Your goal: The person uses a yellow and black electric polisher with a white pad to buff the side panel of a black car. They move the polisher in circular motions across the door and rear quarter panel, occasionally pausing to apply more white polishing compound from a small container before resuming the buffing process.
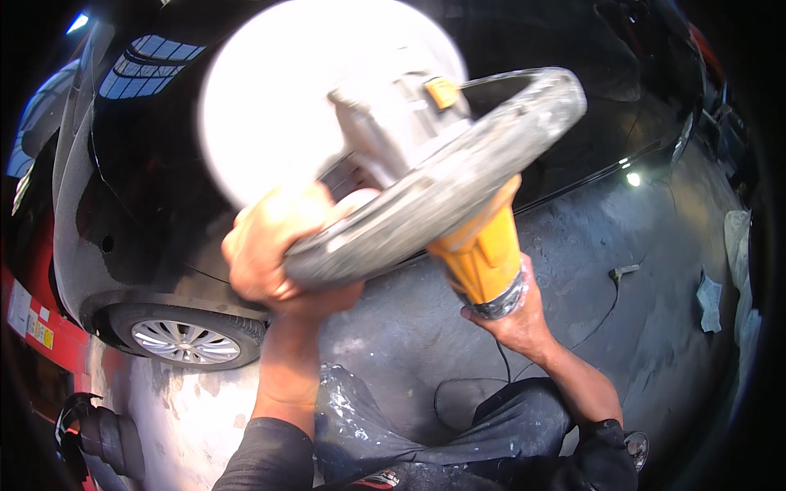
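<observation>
Both my hands are on a yellow polisher, held up against the side of a black car. My left hand is closed round the left end of its thick, dark loop handle, which is smeared with white. My right hand is wrapped round the rear of the yellow body, near its grey-smeared end. Beyond the handle, a big round white pad faces the dark panel. It is overexposed and blurred, so where it touches the panel is hidden.
At lower left is the car's wheel, with a red vehicle farther left. A black cord loops on the grey floor beside my knees. Farther right lie a plug and a pale crumpled sheet.
</observation>
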Tool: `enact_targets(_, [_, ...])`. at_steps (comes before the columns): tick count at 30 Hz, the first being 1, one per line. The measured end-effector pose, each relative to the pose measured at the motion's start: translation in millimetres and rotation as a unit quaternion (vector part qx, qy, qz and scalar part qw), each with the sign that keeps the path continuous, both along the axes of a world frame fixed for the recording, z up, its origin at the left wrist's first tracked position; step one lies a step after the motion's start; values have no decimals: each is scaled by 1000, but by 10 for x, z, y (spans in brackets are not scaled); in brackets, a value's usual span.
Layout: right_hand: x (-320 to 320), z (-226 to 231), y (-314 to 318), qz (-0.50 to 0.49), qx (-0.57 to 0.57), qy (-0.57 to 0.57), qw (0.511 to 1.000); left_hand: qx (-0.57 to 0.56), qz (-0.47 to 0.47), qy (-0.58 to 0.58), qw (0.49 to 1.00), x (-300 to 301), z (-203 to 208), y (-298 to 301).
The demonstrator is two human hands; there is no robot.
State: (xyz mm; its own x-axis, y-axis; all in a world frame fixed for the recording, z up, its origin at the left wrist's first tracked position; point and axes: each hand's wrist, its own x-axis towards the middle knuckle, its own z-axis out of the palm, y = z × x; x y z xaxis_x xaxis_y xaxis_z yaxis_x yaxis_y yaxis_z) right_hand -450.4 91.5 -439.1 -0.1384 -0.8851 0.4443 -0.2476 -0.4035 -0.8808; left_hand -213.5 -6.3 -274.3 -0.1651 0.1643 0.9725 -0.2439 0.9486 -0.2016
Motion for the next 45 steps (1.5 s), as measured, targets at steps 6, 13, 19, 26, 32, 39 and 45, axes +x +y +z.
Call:
enact_targets(6, [417,22,-134,119,85,127,981,113,-85,171,975,892,-746,269])
enact_targets(13, [920,-367,-543,241,57,209,946,141,264,137,944,1923,-1433,842])
enact_targets(19, [660,-653,-624,257,77,207,941,158,201,68,964,1379,-1381,807])
enact_targets(26, [30,-1038,-298,173,103,154,967,193,-2,-123,973,788,-1119,558])
enact_targets(32, [-247,-1465,-62,65,95,42,992,158,-88,-155,971,46,-1003,231])
enact_targets(39, [-287,-1424,52,-75,73,-44,994,121,-133,-211,961,-768,-804,-83])
enact_targets(45, [-332,-1627,153,-63,105,-52,991,183,-142,-318,919,-860,-850,38])
